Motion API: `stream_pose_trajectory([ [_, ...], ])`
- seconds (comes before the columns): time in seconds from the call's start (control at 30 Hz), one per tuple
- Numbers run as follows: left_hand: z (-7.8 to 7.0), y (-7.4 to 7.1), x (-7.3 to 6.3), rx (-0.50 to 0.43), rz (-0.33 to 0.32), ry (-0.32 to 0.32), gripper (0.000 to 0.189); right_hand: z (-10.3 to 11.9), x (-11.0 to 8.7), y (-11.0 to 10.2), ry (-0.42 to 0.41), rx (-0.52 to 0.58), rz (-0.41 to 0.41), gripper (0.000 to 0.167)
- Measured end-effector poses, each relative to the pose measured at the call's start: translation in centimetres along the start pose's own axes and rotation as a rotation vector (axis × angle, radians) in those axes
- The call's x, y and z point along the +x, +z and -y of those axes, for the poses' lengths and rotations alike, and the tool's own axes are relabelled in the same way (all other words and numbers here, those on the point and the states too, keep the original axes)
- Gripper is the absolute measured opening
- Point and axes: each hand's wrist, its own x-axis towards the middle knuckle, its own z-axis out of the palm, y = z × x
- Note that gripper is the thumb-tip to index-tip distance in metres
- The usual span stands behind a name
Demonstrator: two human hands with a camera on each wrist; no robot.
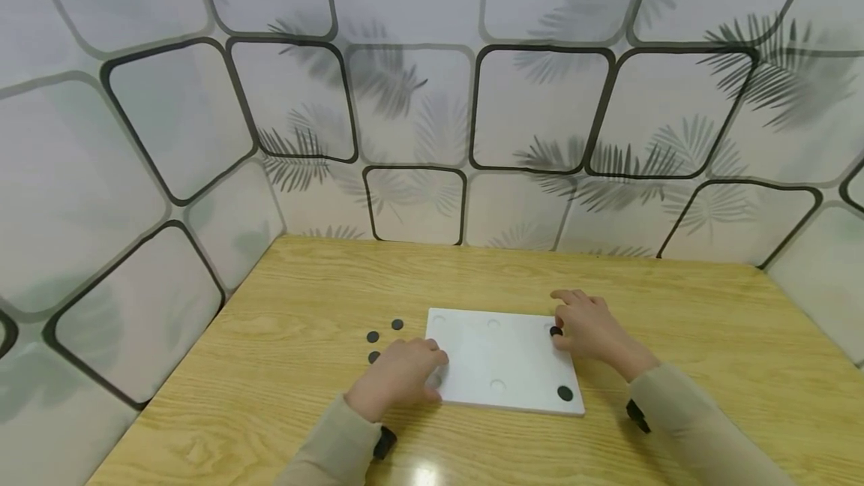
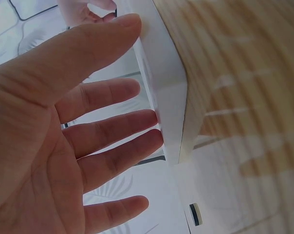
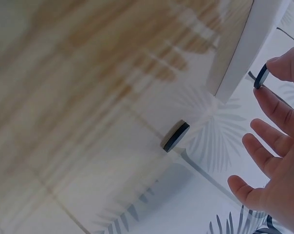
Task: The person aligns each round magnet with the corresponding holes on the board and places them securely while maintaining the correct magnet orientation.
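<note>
A white board (image 1: 502, 358) with shallow round recesses lies flat on the table. My right hand (image 1: 586, 327) is over the board's far right corner, pinching a black disc (image 3: 261, 76) between thumb and a fingertip. Another black disc (image 1: 565, 394) sits at the near right corner of the board. At the board's left end is my left hand (image 1: 403, 372), its fingers loosely extended and holding nothing. In the left wrist view, the left thumb (image 2: 98, 46) reaches over the board and the fingertips are right at its edge.
Several black discs (image 1: 373, 337) lie on the wooden table (image 1: 283, 321) left of the board. The right wrist view shows a loose disc (image 3: 176, 136) on the table by the right hand. A patterned wall covering (image 1: 418, 111) stands behind the table.
</note>
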Motion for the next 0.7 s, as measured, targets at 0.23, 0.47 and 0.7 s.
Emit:
stream_pose_trajectory([
  [0.23,0.05,0.07,0.05,0.009,-0.005,0.011,0.037,-0.16,0.31,0.25,-0.004,0.003,0.002,0.009],
  [0.47,0.03,0.11,0.01,0.012,-0.003,0.006,0.038,-0.13,0.54,0.39,-0.013,0.003,-0.004,0.009],
  [0.7,0.03,0.00,-0.04,0.014,-0.008,0.006,0.038,-0.17,0.74,0.13,-0.019,0.009,0.009,0.007],
])
